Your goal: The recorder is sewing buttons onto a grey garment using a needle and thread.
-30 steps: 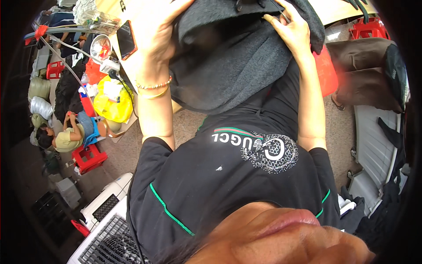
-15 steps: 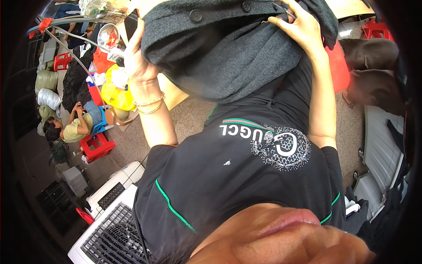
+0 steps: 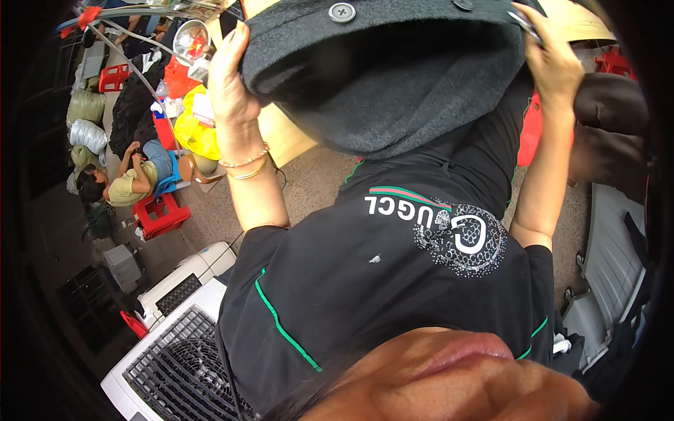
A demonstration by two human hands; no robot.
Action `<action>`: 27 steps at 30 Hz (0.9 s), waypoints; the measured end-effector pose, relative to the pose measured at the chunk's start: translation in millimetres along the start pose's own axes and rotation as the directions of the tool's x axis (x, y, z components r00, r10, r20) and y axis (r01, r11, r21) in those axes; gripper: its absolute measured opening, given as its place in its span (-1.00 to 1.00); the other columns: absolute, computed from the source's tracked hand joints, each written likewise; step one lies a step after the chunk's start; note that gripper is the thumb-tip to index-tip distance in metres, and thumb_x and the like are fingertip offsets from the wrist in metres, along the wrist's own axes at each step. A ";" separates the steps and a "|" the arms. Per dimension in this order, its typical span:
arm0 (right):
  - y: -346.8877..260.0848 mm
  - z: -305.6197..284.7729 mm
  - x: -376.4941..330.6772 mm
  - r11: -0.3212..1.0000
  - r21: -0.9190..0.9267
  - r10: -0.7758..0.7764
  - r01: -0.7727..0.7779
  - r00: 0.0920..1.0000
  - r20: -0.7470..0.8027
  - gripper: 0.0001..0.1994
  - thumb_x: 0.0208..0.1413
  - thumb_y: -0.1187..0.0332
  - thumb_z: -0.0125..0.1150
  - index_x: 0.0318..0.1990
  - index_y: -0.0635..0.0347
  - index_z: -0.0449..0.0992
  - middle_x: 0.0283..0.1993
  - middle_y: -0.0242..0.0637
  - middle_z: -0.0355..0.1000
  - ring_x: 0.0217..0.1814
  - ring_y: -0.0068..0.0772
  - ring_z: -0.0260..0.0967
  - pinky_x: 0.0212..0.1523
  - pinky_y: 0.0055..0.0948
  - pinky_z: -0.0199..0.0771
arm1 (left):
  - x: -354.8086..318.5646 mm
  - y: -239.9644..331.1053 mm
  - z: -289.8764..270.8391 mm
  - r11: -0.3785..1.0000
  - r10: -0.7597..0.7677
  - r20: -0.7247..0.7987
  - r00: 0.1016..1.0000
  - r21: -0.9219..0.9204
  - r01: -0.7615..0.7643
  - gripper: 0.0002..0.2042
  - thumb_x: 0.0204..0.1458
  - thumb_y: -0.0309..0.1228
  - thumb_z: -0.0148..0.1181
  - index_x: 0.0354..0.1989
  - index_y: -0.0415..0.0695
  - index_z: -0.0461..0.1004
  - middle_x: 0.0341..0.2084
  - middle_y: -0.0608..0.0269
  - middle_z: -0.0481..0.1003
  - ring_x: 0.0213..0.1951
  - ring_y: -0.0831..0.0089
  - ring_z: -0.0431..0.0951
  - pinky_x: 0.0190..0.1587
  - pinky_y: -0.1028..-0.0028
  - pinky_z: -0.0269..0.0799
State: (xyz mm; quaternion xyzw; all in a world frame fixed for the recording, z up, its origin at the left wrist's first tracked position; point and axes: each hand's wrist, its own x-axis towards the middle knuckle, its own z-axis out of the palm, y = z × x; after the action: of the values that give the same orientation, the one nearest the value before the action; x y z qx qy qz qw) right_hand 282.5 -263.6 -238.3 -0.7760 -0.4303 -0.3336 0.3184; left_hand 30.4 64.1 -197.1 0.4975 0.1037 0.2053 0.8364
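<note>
A dark grey woolly coat [image 3: 421,98] with large buttons is stretched between my two hands at the top of the view, above my lap. My left hand [image 3: 235,91] grips its left end, thumb on the near side and the other fingers mostly hidden behind the cloth. At the right end, my right hand [image 3: 554,70] is closed at the coat's edge. A slim silvery metal tool [image 3: 526,27] sticks out of its fingers; its exact kind is unclear. One grey button [image 3: 342,12] shows on the coat's front band. Between my hands the cloth sags into a dark fold.
A pale tabletop [image 3: 288,137] lies beneath the coat. To the left are a yellow bag [image 3: 196,133], a red stool [image 3: 161,214] and a seated person [image 3: 137,175]. A white fan unit [image 3: 182,358] stands lower left. Someone's dark-trousered legs [image 3: 611,126] are at right.
My right hand has moved right and slightly down, spreading the coat wider. The coat's front band has turned so a button faces up. My left hand has shifted slightly right.
</note>
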 end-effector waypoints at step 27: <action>-67.6 -19.6 -104.2 0.791 0.437 0.300 -0.429 0.893 0.335 -0.58 0.05 0.53 0.35 0.11 0.25 0.51 -0.57 -0.63 0.08 -0.57 -0.82 -0.06 -0.54 -0.78 -0.08 | -43.6 -56.4 80.5 0.290 0.164 0.114 0.980 0.944 -0.158 -0.83 -0.06 -0.69 0.25 -0.29 -0.19 0.53 -0.40 0.28 0.47 -0.39 0.52 0.48 -0.37 0.58 0.38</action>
State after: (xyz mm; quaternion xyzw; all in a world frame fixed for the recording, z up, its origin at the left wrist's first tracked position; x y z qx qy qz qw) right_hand 175.9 -297.5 -295.6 -0.7708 -0.3789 -0.0427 0.5103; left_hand 35.3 -42.6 -208.9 0.9008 0.1561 0.1889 0.3586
